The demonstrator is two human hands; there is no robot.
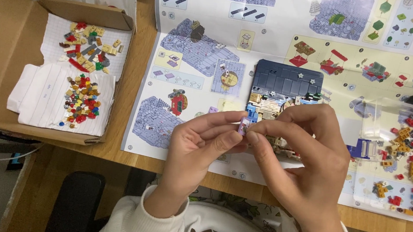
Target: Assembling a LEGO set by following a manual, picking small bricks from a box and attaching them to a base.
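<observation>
White sleeves sit closest to the lens, and from them both hands rise to meet over the instruction sheet [210, 49]. The left hand [200, 139] and right hand [304, 160] pinch one small lilac brick [243, 124] between thumbs and fingertips, both closed on it, held in the air just in front of the dark blue model [287, 82]. Judging by this, a tiny piece is being fitted or checked before it joins the build. A careful, square press onto the right studs seems needed. Left of the grip lies a cardboard box [10, 37] with sorted bricks on paper; right of it, a clear tray [395, 156] of loose bricks.
</observation>
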